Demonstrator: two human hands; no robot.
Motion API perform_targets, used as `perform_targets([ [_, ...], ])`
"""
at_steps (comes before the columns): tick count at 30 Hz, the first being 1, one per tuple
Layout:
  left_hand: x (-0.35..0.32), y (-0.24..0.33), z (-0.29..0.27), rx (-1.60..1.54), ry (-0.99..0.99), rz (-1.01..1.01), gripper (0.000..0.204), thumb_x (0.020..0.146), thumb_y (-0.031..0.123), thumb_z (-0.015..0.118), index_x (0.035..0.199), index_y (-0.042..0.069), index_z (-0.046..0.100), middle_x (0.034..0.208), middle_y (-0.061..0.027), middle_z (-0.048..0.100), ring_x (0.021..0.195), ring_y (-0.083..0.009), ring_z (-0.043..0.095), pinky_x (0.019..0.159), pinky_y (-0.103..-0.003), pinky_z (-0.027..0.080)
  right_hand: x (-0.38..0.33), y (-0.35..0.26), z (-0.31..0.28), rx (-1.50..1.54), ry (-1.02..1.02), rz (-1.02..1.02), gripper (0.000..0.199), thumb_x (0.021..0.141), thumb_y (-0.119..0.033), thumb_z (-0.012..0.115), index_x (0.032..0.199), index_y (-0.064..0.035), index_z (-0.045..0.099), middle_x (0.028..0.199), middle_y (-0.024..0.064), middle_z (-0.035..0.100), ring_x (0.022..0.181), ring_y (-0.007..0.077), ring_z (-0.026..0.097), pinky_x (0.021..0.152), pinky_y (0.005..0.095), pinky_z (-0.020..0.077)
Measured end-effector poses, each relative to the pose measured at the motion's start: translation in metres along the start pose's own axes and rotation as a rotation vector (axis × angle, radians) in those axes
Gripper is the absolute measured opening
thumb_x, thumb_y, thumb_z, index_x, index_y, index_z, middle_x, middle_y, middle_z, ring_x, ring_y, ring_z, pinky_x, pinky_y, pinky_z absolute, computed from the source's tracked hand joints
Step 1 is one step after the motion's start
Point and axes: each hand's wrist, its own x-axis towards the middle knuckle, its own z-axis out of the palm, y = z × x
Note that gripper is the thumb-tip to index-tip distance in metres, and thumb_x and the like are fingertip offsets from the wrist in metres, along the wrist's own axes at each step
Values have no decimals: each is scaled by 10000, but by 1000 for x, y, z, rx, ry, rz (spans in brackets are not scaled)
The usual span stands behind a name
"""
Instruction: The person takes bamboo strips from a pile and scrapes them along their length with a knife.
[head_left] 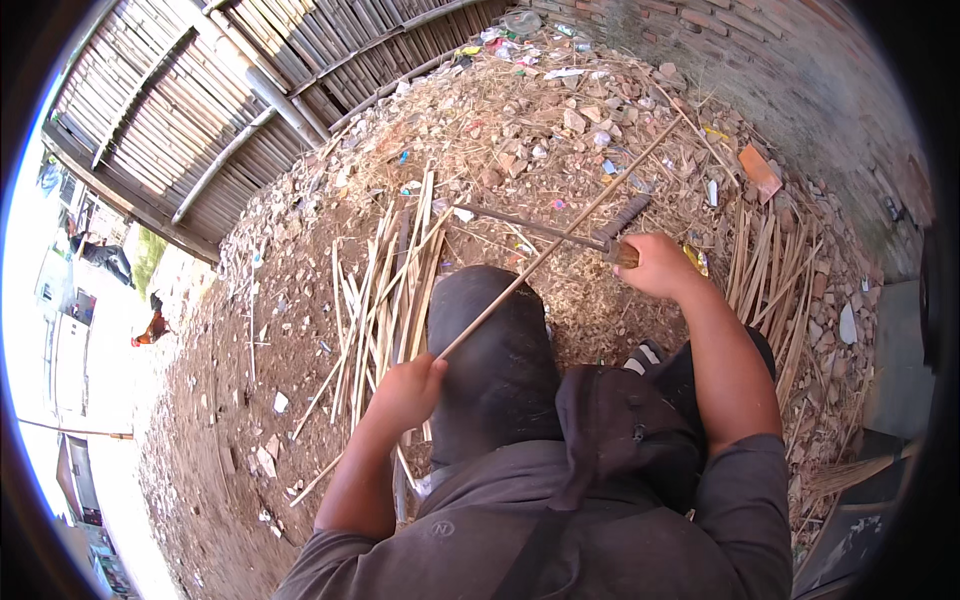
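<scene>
My left hand (408, 392) is closed round the near end of a long thin bamboo strip (497, 301), which slants up and away to the right past my knee. My right hand (655, 268) grips the wooden handle of a long-bladed knife (530, 228). Its narrow dark blade points left and crosses the strip; I cannot tell whether they touch. Just beyond the handle is a dark ridged rod (628, 214). A loose pile of split bamboo strips (385, 290) lies left of my knee. Another bundle of strips (770, 262) lies to the right.
A bamboo fence (160, 110) stands at the far left and a brick wall (770, 80) at the right. Stones, litter and shavings cover the dirt ground (230, 400). A rooster (153, 325) is at the left. An orange-brown tile piece (760, 173) lies by the wall.
</scene>
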Motion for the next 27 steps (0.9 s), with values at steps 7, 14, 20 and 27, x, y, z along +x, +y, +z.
perform_targets([
  [7,3,-4,0,-12,3,-13,389,1038,328,431,921,-15,573,827,-299,644,855,-501,620,782,-572,468,1,-8,4,-109,46,-108,255,743,-257,756,806,-42,635,727,188,632,732,406,634,653,478,479],
  [14,10,-15,-1,-109,46,99,371,1030,294,488,826,-13,532,686,-251,576,685,-444,597,635,-488,454,19,34,2,1,63,174,210,763,-206,677,903,-50,663,807,191,679,798,384,675,727,482,525],
  [20,7,-23,-2,-116,44,140,371,1037,287,491,822,-13,524,642,-213,546,579,-387,540,579,-452,430,10,-2,6,-139,-97,-18,283,749,-201,710,997,-67,700,846,202,691,798,367,683,695,444,522],
  [27,6,-30,0,-218,-20,52,388,1049,299,483,817,-8,531,601,-167,503,536,-275,477,562,-414,413,23,32,-5,55,39,291,292,753,-191,686,996,-30,694,786,149,688,712,293,683,683,419,530],
])
